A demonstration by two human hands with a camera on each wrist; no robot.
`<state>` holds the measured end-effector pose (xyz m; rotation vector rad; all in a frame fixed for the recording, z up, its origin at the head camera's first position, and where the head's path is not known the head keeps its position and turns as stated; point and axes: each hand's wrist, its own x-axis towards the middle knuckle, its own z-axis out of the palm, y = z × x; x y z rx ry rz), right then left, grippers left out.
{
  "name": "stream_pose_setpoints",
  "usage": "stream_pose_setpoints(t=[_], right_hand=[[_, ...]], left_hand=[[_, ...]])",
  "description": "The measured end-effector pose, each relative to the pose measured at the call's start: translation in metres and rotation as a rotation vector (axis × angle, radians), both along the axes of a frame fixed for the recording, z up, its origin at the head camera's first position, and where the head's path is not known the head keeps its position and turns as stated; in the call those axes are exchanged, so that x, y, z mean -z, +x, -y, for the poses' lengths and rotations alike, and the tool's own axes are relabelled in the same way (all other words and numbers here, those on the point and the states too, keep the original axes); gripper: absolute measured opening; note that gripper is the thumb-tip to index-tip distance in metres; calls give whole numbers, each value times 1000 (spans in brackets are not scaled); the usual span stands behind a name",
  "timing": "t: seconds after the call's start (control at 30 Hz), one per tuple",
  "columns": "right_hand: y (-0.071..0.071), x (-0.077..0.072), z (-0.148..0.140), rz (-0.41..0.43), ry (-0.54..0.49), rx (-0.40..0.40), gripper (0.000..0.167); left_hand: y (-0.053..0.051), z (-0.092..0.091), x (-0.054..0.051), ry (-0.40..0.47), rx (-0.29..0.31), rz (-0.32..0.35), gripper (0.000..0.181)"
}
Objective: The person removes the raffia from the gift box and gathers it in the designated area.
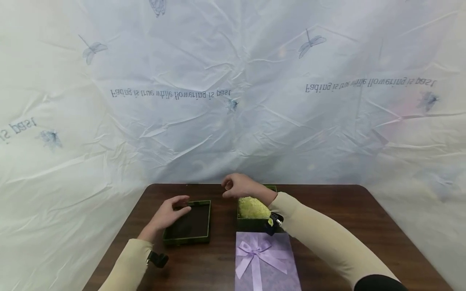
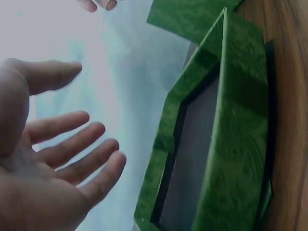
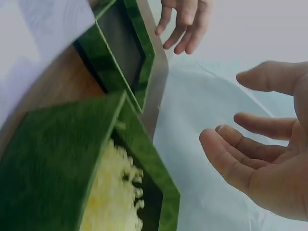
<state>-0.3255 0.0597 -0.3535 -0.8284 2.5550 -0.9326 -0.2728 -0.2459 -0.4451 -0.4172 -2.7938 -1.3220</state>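
My left hand point(image 1: 168, 214) hovers over the left side of a shallow green box lid point(image 1: 186, 241), which lies hollow side up with a dark inside. In the left wrist view the left hand point(image 2: 62, 159) has its fingers apart, with nothing in them. My right hand point(image 1: 240, 186) is above the far left corner of a green box point(image 1: 251, 224) filled with pale yellow shredded filler point(image 1: 253, 208). The right wrist view shows the right hand point(image 3: 264, 149) holding nothing, fingers loosely bent, beside that filler point(image 3: 113, 192). The right forearm hides part of the box.
A lilac box point(image 1: 267, 262) with a ribbon bow point(image 1: 256, 250) lies in front of the filled box, close to the near edge. All stand on a dark brown wooden table point(image 1: 327, 210). A pale printed sheet point(image 1: 233, 133) hangs behind and at the sides.
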Motion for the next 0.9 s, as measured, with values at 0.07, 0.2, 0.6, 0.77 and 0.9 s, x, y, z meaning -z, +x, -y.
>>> stream_pose_setpoints(t=[0.07,0.2,0.6,0.77,0.9], right_hand=[[0,0,-9,-42,18,-13,37],[0,1,-26,-90,43,-27,36],[3,13,-51,-145,148,-1,47],[1,23,-58,-151,166,-8,53],[-3,30,-63,-164,174,-38,56]], left_hand=[[0,-7,-1,7,36,3,58],[-2,-19,-5,23,100,3,61],[-8,-43,-6,45,223,-20,61],[-10,-50,-6,57,228,-20,62],[-12,-58,-5,67,240,-25,64]])
